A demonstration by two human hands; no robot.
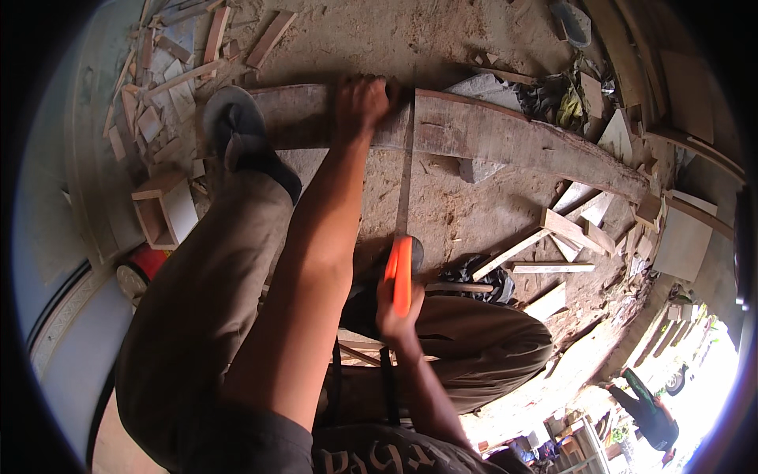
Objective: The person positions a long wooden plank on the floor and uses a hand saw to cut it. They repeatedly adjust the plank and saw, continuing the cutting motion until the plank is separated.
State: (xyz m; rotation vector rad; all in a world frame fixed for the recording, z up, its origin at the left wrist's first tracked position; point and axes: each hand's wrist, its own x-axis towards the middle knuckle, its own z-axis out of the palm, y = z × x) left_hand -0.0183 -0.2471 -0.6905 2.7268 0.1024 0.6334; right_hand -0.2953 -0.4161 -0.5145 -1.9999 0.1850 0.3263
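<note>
Saw (406,193) in my right hand (387,314), fingers wrapped closed around its smooth, bright orange handle (403,276). The only writing I make out is pale lettering on my dark shirt (347,442), nearer my body than that grip (the lower edge cuts it off). The blade, thin, straight and metallic, runs away from my grip and reaches across a wooden plank (489,134) lying crosswise beyond it. The plank is long, brownish grey and stained, bowing down toward its right end. Just left of the blade, my left hand (362,103) bears on the plank, fingers curled near its far edge; their undersides are hidden, so I can't tell whether they clamp. Farther left, my foot in a grey sandal (233,114) rests at the plank. Right of my saw grip lie crumpled black plastic (499,283) and straight-edged pale offcuts (553,268) on sandy, rough ground (355,39). Well left of it sits an open-fronted wooden box (183,213).
</note>
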